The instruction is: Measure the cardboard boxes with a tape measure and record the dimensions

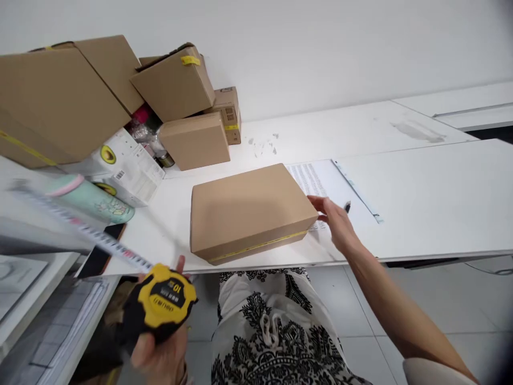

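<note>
My left hand (166,347) is wrapped round a yellow and black tape measure (168,297), held in front of the table edge. Its white blade (106,240) is pulled out and stretches up and to the left, blurred at the far end. A closed brown cardboard box (248,208) with a yellow tape strip lies near the table's front edge. At the box's right end is my right hand (331,216), fingers stretched out and at or against its corner; exact contact is hard to tell. A printed sheet (315,179) lies partly under the box, and a pen (347,206) rests beside my right hand.
Several cardboard boxes (172,85) are stacked at the back left against the wall. A mint green bottle (96,200) lies in front of white avocado-printed cartons (126,163). A dark flat object (104,251) sits at the left edge. Below it stands a drawer unit (60,267) with papers.
</note>
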Demonstrator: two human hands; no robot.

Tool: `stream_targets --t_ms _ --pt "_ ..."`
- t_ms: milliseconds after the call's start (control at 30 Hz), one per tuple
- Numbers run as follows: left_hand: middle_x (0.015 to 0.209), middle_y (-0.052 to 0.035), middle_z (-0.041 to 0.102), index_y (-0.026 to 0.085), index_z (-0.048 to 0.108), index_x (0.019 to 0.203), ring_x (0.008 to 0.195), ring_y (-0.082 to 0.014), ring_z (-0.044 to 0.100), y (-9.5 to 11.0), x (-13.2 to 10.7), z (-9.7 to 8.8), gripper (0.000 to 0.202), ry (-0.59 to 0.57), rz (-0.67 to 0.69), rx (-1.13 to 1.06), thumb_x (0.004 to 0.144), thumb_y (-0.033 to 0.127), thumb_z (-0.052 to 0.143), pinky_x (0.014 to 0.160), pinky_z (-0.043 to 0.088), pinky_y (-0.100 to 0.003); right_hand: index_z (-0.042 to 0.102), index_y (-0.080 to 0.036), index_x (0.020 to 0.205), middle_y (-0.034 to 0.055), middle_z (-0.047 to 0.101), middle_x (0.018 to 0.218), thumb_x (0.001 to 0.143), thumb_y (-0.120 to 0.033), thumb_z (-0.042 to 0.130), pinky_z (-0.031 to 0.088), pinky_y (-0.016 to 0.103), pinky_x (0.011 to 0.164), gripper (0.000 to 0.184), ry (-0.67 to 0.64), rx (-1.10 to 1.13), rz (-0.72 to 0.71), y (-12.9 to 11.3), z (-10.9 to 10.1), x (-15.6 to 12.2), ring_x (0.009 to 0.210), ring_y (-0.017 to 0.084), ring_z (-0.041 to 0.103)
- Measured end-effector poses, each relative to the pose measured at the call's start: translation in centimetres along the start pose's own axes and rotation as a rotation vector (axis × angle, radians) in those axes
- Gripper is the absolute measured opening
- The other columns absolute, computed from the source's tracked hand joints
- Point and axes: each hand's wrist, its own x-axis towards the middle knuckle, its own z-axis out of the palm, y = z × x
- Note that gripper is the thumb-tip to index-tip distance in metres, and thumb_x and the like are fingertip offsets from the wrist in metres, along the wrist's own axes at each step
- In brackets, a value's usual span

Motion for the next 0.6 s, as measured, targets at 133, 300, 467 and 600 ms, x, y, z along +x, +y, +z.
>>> stream_targets --t_ms 133,300,467,600 --pt "0.129 0.0025 0.070 0.031 0.075 0.104 0.139 -0.0434 0.046 -0.3 -0.2 3.6 0.057 0.117 0.003 -0.290 0.059 0.064 0.064 0.116 0.034 -0.067 0.060 -0.031 0.138 0.0088 0.062 0.142 0.098 -0.071 0.027 0.045 0.052 0.107 0.066 -0.187 -0.098 -0.050 -0.3 1.1 -2.8 0.128 0.031 0.056" --pt "0.125 0.0115 0.071 0.037 0.075 0.100 0.147 -0.0411 0.035 3.7 1.7 5.4 0.053 -0.068 0.303 -0.282 0.059 0.070 0.067 0.111 0.043 -0.065 0.038 -0.038 0.155 0.0083 0.047 0.153 0.092 -0.066 0.053 0.053 0.049 0.094 0.071 -0.195 -0.260 -0.315 -5.5 1.6 -2.4 0.128 0.034 0.052" --pt "0.131 0.0113 0.069 0.039 0.073 0.103 0.147 -0.0354 0.038 6.8 4.7 7.4 0.037 -0.304 0.307 -0.236 0.072 0.058 0.071 0.106 0.050 -0.053 0.033 -0.040 0.157 0.0072 0.044 0.155 0.090 -0.059 0.058 0.053 0.050 0.095 0.074 -0.152 -0.231 -0.210 -8.4 3.0 1.3 0.112 0.029 0.058" --pt "0.129 0.0049 0.069 0.032 0.075 0.098 0.141 -0.0346 0.045 7.3 3.8 9.2 0.029 -0.220 0.411 -0.284 0.071 0.042 0.070 0.104 0.053 -0.055 0.041 -0.036 0.154 0.0074 0.044 0.156 0.088 -0.052 0.061 0.054 0.050 0.094 0.071 -0.158 -0.200 -0.115 -8.9 4.3 4.5 0.106 0.027 0.060"
